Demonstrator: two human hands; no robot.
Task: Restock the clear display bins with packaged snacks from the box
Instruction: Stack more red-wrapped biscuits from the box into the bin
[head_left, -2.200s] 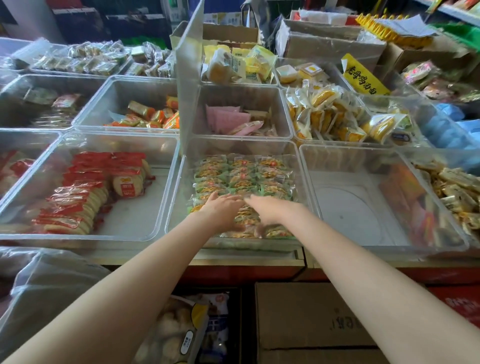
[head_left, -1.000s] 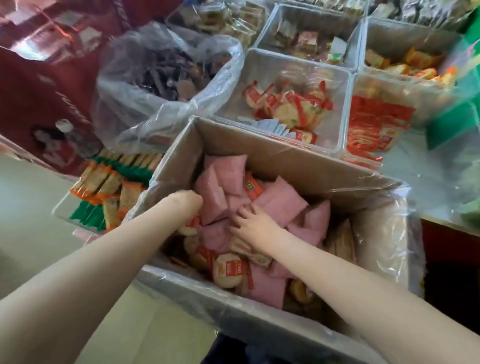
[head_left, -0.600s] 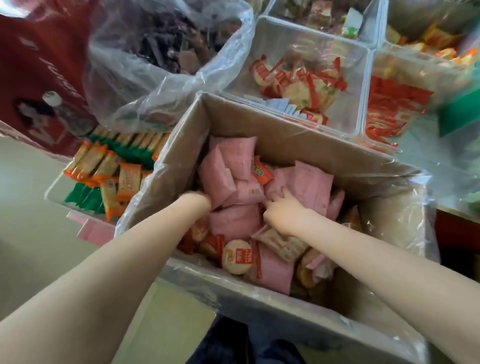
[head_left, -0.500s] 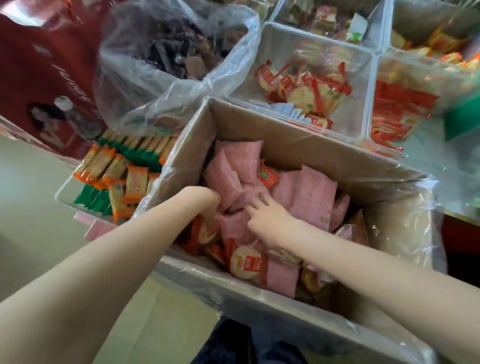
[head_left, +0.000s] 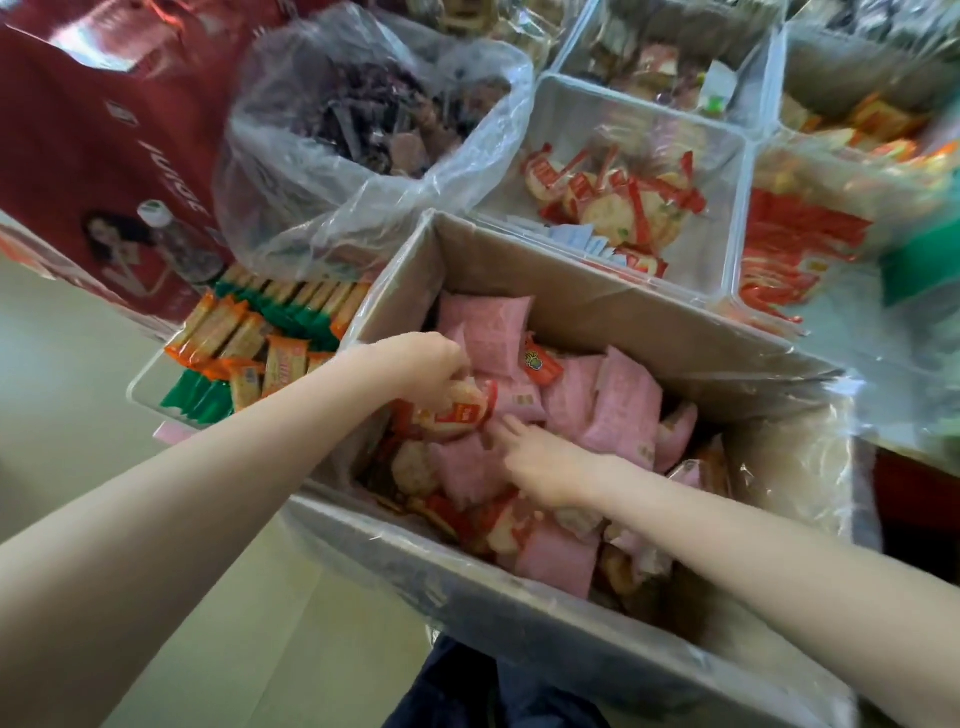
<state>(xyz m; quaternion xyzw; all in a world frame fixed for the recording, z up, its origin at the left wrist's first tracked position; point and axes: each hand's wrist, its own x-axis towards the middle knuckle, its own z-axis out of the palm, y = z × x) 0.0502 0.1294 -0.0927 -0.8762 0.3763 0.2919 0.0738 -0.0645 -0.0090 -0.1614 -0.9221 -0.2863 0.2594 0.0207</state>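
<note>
Box (head_left: 613, 306) in front of display bins (head_left: 727, 171); snack packets (head_left: 623, 410) in box; plastic bag (head_left: 363, 171) behind-left; both hands inside box.

Bare forearms (head_left: 218, 499), no sleeves visible; dark blue trousers (head_left: 467, 686).

My left hand (head_left: 434, 366) grips a round pale cracker pack (head_left: 457, 410) with a red band across its clear wrapper. Under my right hand (head_left: 545, 462) lie plain pink packets (head_left: 626, 405), and at twelve o'clock from it sits a small red packet with a yellow mark (head_left: 537, 360). The box (head_left: 597, 306) is brown cardboard lined with cloudy clear plastic. At ten o'clock of the box, orange and green wrappers (head_left: 249, 348) fill a clear bin. At one o'clock, a clear bin (head_left: 727, 208) holds red-trimmed pale crackers (head_left: 613, 202) and some light blue packets (head_left: 576, 236). At eleven o'clock, a clear bag (head_left: 322, 208) holds dark brown pieces. A dark red carton with white lettering (head_left: 104, 130) stands at ten o'clock.
</note>
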